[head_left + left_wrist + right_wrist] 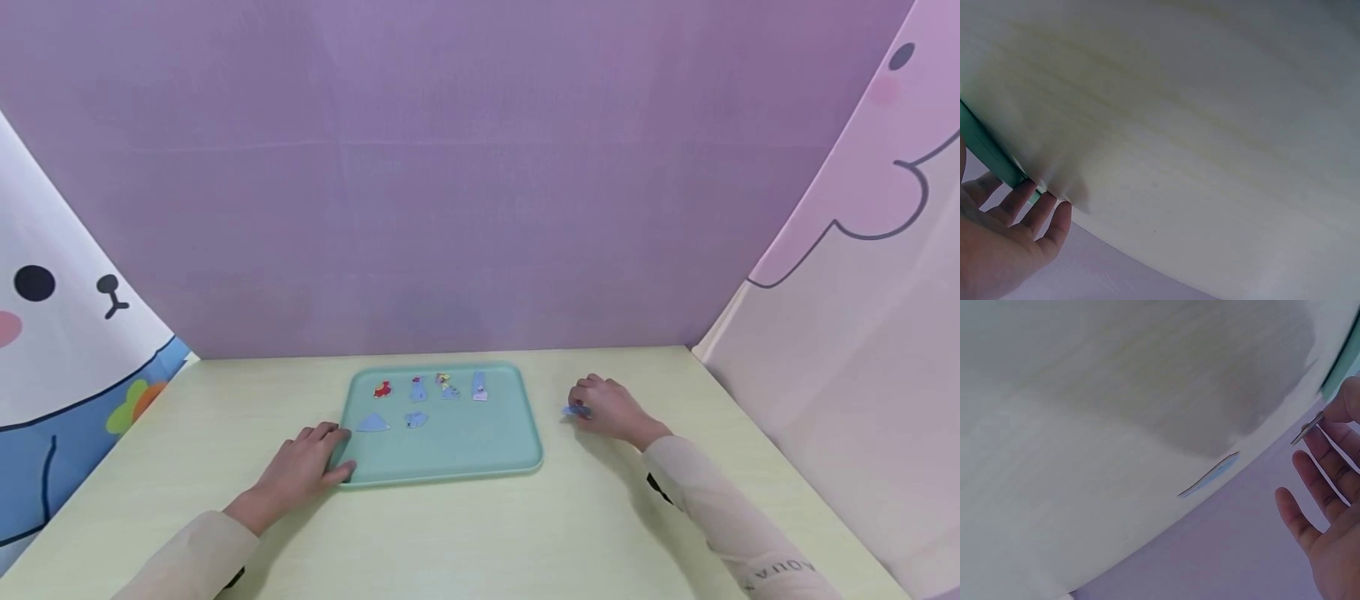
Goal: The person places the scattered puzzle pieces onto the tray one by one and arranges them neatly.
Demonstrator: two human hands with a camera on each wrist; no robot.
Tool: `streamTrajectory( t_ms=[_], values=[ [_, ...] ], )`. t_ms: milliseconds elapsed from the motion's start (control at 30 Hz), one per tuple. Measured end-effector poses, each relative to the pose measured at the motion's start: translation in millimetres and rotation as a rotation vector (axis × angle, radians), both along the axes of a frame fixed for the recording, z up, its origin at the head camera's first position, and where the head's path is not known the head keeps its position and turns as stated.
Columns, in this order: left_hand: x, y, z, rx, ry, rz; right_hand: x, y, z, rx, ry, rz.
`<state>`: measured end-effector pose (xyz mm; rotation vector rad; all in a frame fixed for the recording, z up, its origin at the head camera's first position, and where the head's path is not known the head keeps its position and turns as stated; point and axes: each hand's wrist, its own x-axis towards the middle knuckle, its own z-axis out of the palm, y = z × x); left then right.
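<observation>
My left hand (300, 467) rests at the left rim of a pale green tray (480, 450), its thumb near the front corner. In the left wrist view, the left fingers (1038, 209) touch the tray's rim, looking loosely extended. My right hand (611, 408) is just right of the tray, above the table. Between thumb and finger it pinches a thin flat piece (1307, 428), seen edge-on in the right wrist view. Another flat piece with blue on it (1210, 476) lies on the table beyond this hand.
Small printed cut-out pieces lie in the tray in two rows: a red one (382, 389), a blue triangle (372, 423), a tall blue one (479, 386) and others. A purple backdrop (480, 208) stands behind the light wooden table (465, 533), with printed cloths at both sides.
</observation>
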<state>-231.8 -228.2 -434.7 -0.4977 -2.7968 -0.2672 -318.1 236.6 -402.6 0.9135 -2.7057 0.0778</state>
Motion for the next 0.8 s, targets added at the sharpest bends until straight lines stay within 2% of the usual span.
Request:
streamTrajectory(
  t_ms=[533,800],
  values=[
    [0.3,0.5,0.1,0.003,-0.007,0.008,3.8,-37.0,2.3,-0.01,0.004,0.129],
    [1.0,1.3,1.1,0.003,-0.003,0.008,3.8,-57.8,1.3,0.035,0.01,0.147]
  ],
)
